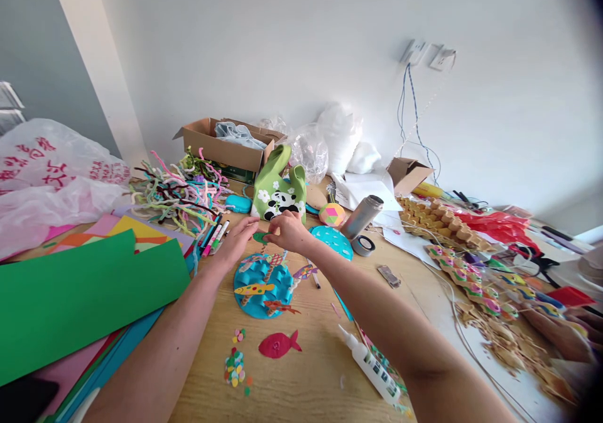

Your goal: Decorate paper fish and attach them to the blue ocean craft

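Observation:
My left hand (242, 236) reaches over the table with fingers stretched out, close to the other hand. My right hand (288, 229) is bent in a pinch at a small green paper piece (260, 238), whose outline is partly hidden. Just below both hands is a round blue craft base (257, 310) with raised blue cups. Paper fish stand up from it, among them a spotted yellow fish (254, 290), an orange-red fish (280, 307) and a purple fish (305, 272). Nearer to me a red paper fish (277, 345) lies flat by a pile of coloured paper dots (234, 368).
A white glue bottle (374, 368) lies under my right forearm. Green card sheets (89, 285) cover the left side. Behind are pipe cleaners (181, 190), a panda bag (280, 193) and a metal flask (362, 215). Another person's hand (556, 335) is at far right.

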`<action>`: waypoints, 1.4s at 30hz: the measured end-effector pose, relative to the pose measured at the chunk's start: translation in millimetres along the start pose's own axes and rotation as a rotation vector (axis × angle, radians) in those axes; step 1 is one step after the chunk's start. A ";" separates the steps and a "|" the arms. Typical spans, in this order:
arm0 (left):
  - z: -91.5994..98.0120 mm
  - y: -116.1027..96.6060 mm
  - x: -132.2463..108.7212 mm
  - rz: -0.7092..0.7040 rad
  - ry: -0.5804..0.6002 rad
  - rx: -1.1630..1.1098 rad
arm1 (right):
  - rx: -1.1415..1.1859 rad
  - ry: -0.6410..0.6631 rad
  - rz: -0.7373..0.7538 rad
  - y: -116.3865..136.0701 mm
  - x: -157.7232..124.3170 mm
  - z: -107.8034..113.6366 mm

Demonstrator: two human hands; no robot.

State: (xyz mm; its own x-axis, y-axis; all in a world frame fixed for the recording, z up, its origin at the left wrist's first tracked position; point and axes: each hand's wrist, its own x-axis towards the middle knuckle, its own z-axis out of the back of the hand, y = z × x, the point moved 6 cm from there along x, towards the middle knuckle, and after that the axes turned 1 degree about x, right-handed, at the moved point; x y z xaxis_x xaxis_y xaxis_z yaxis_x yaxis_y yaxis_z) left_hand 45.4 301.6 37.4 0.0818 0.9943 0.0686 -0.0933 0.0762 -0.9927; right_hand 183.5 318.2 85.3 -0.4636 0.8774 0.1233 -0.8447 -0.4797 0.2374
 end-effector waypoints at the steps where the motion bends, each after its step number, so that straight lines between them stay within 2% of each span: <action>1: 0.0 -0.1 0.0 -0.002 -0.001 -0.007 | 0.002 0.002 0.001 0.1 0.0 -0.2; 18: -5.7 1.1 -0.5 0.006 0.060 -0.101 | 0.020 -0.007 0.008 -0.8 1.1 -3.4; 42: -3.3 0.6 0.3 0.007 0.040 -0.119 | -0.001 0.007 0.045 0.7 3.0 -4.4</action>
State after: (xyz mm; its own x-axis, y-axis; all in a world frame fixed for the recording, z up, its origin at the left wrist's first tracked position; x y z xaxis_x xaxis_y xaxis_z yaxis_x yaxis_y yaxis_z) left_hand 48.7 301.6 36.5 0.1217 0.9907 0.0604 0.0240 0.0579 -0.9980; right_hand 180.3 320.5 81.6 -0.5027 0.8551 0.1271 -0.8235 -0.5183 0.2305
